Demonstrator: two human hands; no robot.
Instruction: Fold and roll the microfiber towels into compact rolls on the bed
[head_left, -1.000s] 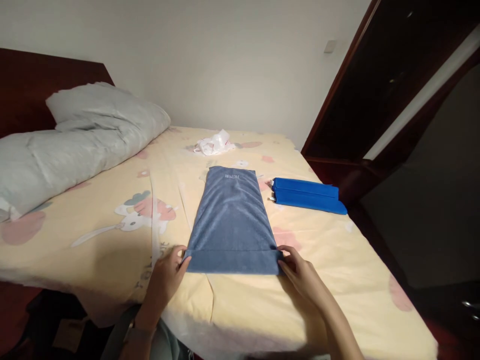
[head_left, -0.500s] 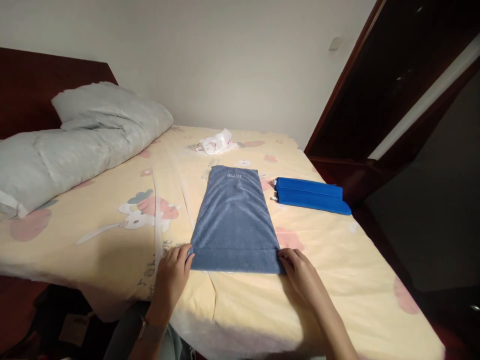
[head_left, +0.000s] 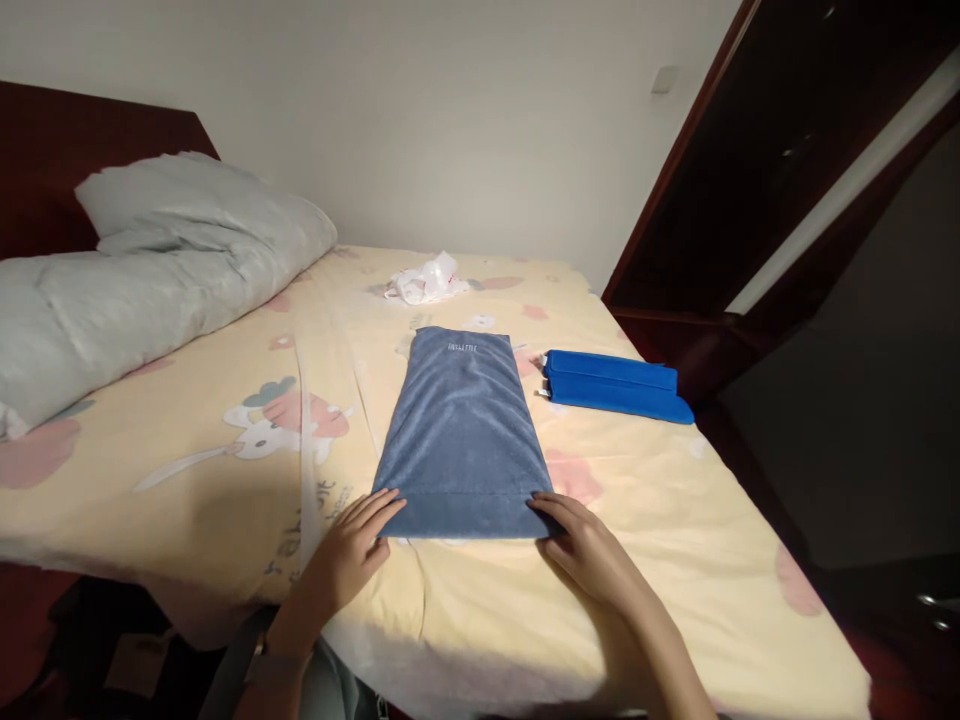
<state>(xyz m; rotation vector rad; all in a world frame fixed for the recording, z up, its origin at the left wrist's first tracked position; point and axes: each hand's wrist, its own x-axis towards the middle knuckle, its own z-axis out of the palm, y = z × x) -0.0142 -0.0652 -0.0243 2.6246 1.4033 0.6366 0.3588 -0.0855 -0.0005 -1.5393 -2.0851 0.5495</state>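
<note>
A grey-blue towel (head_left: 465,430) lies lengthwise on the bed, with pale lettering at its far end and a folded band along its near edge. At the near left corner, my left hand (head_left: 352,545) grips the towel, fingers on top and thumb at the edge. Its near right corner is held the same way by my right hand (head_left: 589,540), with the thumb lower than the fingers. Both thumb tips are partly hidden by the cloth.
To the right lies a folded bright blue cloth (head_left: 611,385) with white tags. A crumpled white plastic bag (head_left: 427,280) sits farther back. A grey quilt (head_left: 180,250) is heaped at left on the patterned bedsheet (head_left: 712,560). A dark wooden frame (head_left: 675,230) stands beyond the right edge.
Both hands have shifted inward over the towel's near corners, fingers now stretched across the folded band instead of pinching its sides. The view has moved slightly; the towel lies as before.
</note>
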